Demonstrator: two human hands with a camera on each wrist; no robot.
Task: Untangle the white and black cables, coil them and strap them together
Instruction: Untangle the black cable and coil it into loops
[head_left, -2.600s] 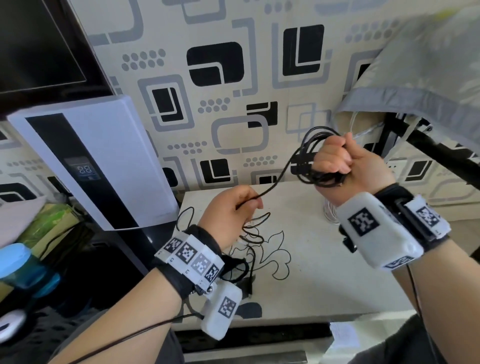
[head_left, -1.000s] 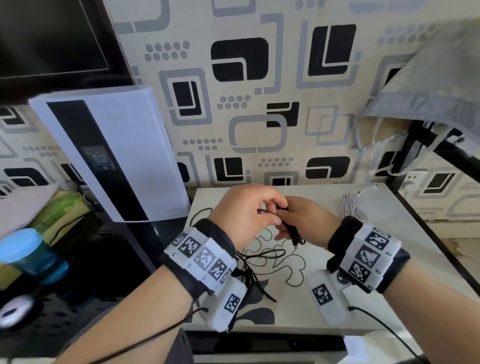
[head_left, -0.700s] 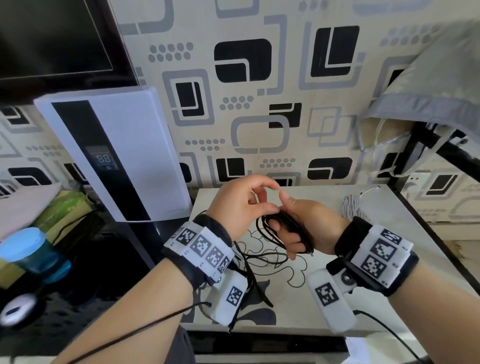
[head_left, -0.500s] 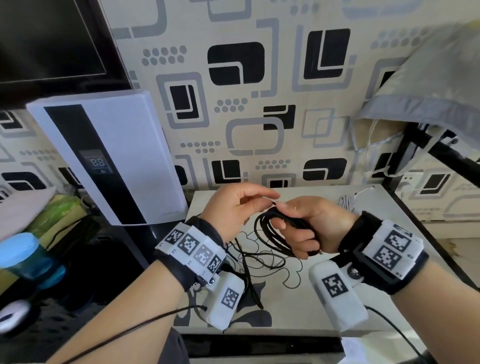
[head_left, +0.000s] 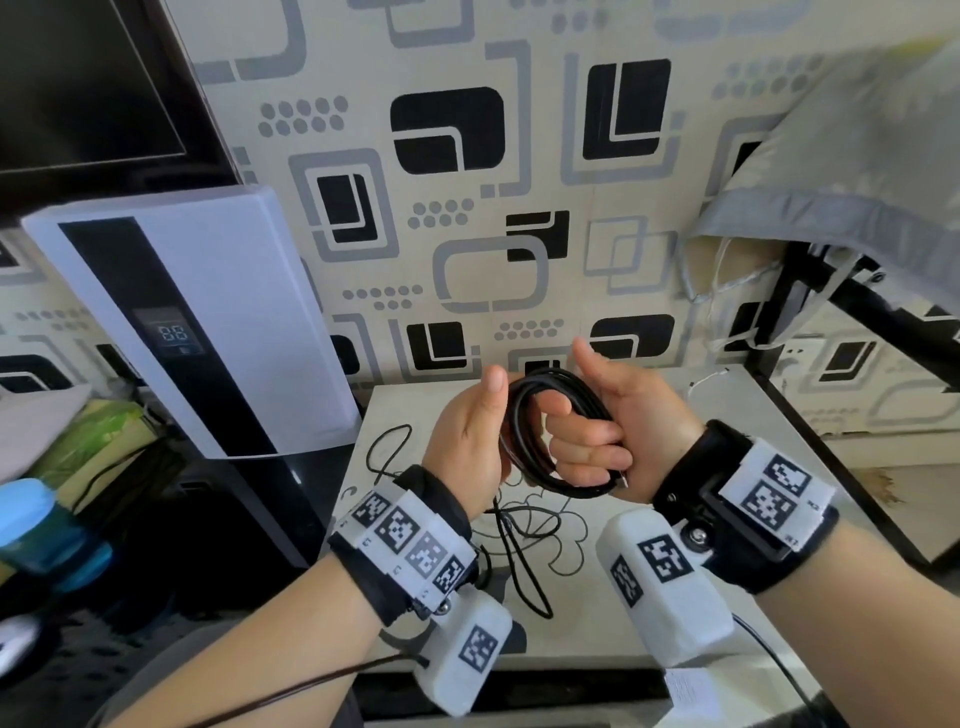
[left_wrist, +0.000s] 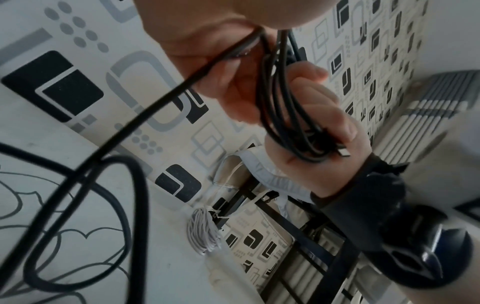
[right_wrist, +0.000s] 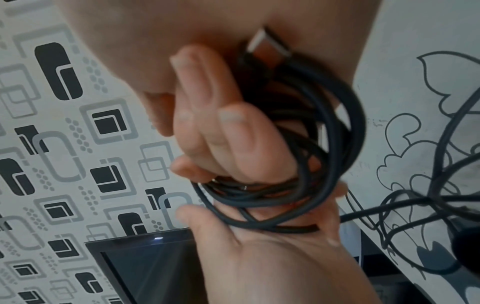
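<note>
Hands meet at mid-frame in the head view, above the pale surface. One black cable is wound into a coil of several loops. The right hand grips that coil, fingers curled through the loops and thumb up. The left hand lies flat-palmed against the coil's left side, thumb straight, touching it. The loose tail of the black cable drops from the coil onto the surface in slack loops at lower centre. One white cable, already a bundle, lies near the surface's far right corner, well apart from both hands. A white-and-black appliance stands just beside the surface's left edge; bare surface shows toward the right edge.
</note>
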